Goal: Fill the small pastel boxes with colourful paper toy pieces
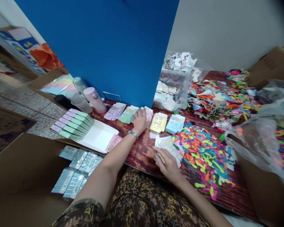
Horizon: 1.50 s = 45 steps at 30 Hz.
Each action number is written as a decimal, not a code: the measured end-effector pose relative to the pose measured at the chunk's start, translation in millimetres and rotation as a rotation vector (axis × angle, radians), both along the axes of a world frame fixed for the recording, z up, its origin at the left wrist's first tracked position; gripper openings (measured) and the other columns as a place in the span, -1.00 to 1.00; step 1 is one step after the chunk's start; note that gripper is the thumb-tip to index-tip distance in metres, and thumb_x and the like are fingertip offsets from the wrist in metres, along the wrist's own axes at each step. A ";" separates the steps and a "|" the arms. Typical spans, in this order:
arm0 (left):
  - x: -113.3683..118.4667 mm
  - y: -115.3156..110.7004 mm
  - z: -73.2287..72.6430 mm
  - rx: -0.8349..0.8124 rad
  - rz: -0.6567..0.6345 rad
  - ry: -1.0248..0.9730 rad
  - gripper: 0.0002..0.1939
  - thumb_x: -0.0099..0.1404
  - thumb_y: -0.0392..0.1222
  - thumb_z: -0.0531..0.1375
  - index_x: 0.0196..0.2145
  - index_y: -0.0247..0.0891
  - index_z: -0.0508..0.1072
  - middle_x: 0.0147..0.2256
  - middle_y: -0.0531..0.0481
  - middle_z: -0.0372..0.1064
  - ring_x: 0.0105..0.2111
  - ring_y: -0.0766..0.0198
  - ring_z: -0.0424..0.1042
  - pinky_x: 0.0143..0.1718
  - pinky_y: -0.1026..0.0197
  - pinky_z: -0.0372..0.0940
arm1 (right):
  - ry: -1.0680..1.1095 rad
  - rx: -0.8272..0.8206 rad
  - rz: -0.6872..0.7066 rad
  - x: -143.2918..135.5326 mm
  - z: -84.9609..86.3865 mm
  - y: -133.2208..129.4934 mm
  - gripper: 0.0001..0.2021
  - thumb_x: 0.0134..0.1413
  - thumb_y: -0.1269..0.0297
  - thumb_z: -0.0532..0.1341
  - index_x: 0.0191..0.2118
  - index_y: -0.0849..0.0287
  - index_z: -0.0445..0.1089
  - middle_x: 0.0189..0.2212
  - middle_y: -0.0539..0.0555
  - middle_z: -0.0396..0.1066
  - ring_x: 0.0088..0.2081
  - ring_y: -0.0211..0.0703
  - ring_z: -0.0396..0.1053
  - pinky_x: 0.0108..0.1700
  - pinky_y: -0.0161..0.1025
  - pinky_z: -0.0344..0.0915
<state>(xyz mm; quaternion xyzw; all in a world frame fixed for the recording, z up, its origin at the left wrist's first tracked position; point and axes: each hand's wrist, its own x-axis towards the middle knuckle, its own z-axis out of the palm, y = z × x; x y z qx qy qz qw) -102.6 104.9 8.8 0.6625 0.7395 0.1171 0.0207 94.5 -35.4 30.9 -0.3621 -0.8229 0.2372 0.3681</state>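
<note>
My left hand (140, 121), a watch on its wrist, rests with spread fingers on a pile of pink cards (148, 113). Green cards (127, 114) and purple cards (115, 111) lie to its left, yellow cards (158, 123) and blue cards (175, 124) to its right. My right hand (165, 162) is nearer the table's front edge, its fingers curled; whatever it may hold is too small to make out. Just beyond it lie clear printed packets (169, 145), beside a heap of coloured balloons (203, 151).
At the left, a tray (100, 135) holds purple and green boxes (78, 123) and a pink card pack. Bottles (94, 99) stand behind it. Wrapped packs (73, 176) fill an open carton below. A plastic bin (177, 91), mixed trinkets (222, 101) and a plastic bag (262, 135) are at the right.
</note>
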 end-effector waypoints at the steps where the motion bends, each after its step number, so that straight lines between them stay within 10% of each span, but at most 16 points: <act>1: -0.4 -4.7 2.4 0.049 -0.005 -0.018 -0.09 0.24 0.03 0.24 0.36 -0.38 -0.08 0.33 -0.47 -0.10 0.23 -0.31 0.09 0.15 -0.23 0.14 | -0.006 0.013 -0.007 0.2 1.5 6.1 -0.64 0.30 0.40 0.08 0.17 0.06 0.33 -0.13 0.13 0.54 -0.12 -0.09 0.50 -0.07 -0.12 0.48; 9: 21.8 -83.9 29.0 0.313 -0.306 -0.199 0.05 0.22 0.03 0.22 0.38 -0.48 -0.33 0.19 -0.47 0.13 0.15 -0.19 0.21 0.15 -0.16 0.17 | -0.055 0.134 -0.306 -7.1 19.3 76.3 -0.61 0.24 0.16 0.18 0.13 0.13 0.39 0.25 0.31 0.20 0.25 0.20 0.21 0.23 0.21 0.21; 16: 27.9 -114.4 32.9 0.266 -0.285 -0.297 -0.22 0.14 -0.13 0.26 0.24 -0.38 0.05 0.02 -0.31 0.34 0.00 -0.09 0.39 0.00 -0.04 0.32 | 0.276 -0.478 0.037 -4.5 31.9 69.3 -0.72 0.22 0.03 0.19 -0.22 0.15 0.47 -0.26 0.13 0.50 -0.19 -0.05 0.50 -0.20 -0.13 0.48; 24: 35.2 -122.4 45.8 0.175 -0.253 -0.553 -0.15 0.19 -0.10 0.24 0.31 -0.21 -0.10 0.07 -0.18 0.35 -0.11 0.09 0.50 -0.17 0.14 0.40 | 0.092 0.036 -0.184 0.4 41.3 40.8 -0.80 0.24 0.22 0.17 -0.11 0.09 0.51 0.11 0.23 0.35 0.08 0.05 0.38 0.12 0.04 0.35; 30: 32.4 -127.1 44.1 0.186 -0.404 -0.401 -0.35 0.18 -0.16 0.25 0.18 -0.14 0.11 0.08 -0.14 0.32 0.00 0.08 0.43 -0.08 0.11 0.40 | 0.500 -0.516 -0.202 2.0 39.6 41.0 -0.63 0.29 0.03 0.09 0.10 0.07 0.35 -0.08 0.12 0.47 -0.12 -0.11 0.46 -0.15 -0.16 0.48; 34: 33.2 -130.3 45.0 0.181 -0.414 -0.349 -0.19 0.16 -0.21 0.24 0.29 -0.16 -0.05 0.15 -0.20 0.26 0.04 0.04 0.41 -0.06 0.06 0.41 | 0.586 -0.768 -0.121 1.9 43.0 50.9 -0.69 0.16 0.00 0.24 -0.15 0.14 0.45 -0.25 0.06 0.51 -0.27 -0.17 0.47 -0.25 -0.21 0.47; 45: 42.1 -132.9 53.2 0.112 -0.329 -0.074 0.04 0.24 -0.10 0.17 0.38 -0.39 -0.47 0.16 -0.36 0.20 0.01 -0.04 0.38 -0.11 0.07 0.39 | 0.123 -0.176 -0.258 -0.1 55.5 37.8 -0.82 0.24 0.25 0.18 -0.14 0.09 0.52 -0.21 0.07 0.56 -0.19 -0.11 0.52 -0.16 -0.19 0.45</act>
